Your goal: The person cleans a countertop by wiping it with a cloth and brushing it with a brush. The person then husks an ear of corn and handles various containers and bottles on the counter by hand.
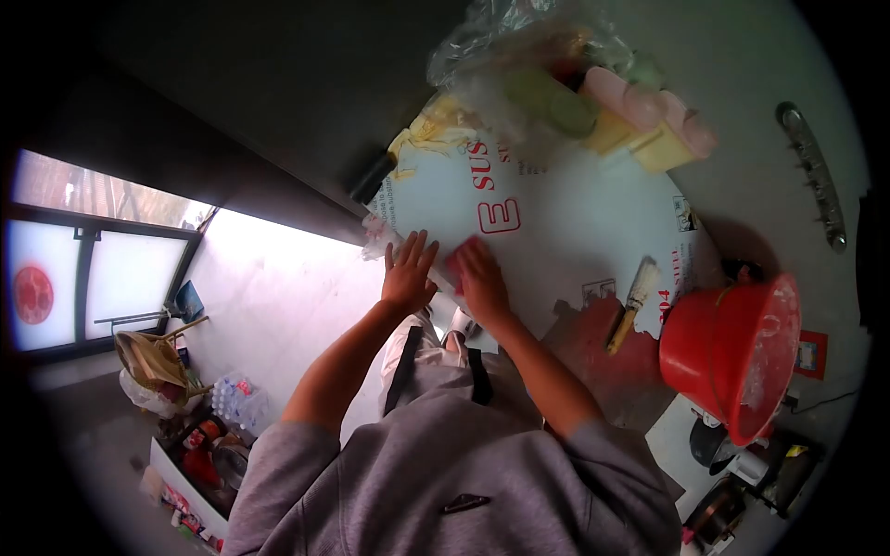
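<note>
Several things crowd the far end of the worktop, its white film printed in red with a boxed E and "SUS". I can make out a crumpled clear plastic bag, a rounded green thing beneath it, two pink containers and a pale yellow box, all bunched together. A wrinkled yellow wrapper lies by the left edge, a black cylinder just beside it. Over on the person's right, a yellow-handled brush lies on the film, bristles pointing away from the body, and just past it a big red bucket takes up the near corner. Between these and the far clutter, a broad stretch of film lies within view.

Both forearms reach forward from grey sleeves, drawing closer together toward the near edge. The right hand is bent palm down, fingers folded over a red cloth, which sits on the film close to that edge, short of the printed E. Beside it, apart, the left hand is spread, back upward and fingers fanned; whether its palm presses the edge or hovers, I cannot tell.
</note>
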The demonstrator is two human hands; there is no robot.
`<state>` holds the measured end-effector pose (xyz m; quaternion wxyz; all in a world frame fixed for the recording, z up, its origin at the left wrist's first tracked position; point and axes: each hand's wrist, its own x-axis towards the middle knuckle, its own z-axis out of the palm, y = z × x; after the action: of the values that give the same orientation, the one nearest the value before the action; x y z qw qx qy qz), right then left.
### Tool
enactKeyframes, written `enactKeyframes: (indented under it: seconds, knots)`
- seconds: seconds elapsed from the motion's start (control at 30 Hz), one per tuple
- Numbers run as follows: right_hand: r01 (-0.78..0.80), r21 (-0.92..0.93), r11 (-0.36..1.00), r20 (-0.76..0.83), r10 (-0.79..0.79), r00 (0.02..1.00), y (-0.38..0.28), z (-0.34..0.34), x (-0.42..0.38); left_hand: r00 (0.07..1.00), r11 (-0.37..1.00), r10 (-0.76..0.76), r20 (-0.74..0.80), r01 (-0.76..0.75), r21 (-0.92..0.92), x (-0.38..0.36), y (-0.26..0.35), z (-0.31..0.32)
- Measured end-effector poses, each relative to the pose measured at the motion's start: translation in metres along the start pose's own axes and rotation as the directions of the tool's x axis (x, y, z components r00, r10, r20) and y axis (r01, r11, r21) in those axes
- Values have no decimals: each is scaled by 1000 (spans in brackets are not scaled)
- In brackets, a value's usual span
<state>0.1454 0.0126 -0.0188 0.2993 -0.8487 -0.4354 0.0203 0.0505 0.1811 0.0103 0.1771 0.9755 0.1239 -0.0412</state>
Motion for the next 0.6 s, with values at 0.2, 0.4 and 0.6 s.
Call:
enactKeyframes:
  seconds: [0.2,0.4,0.6]
  knots:
    - [-16,-8,1000,37,17,999,49,-38,-25,1000,1000,18,10,-18,-1,-2,-3,0]
    - [-55,25,998,-52,57,997,3,0,40,999,998,38,21,-37,-55,-1,-7,-7]
    - [111,116,987,115,-125,986,2,-20,-11,993,987,107,44,-100,-126,-2,-26,-17]
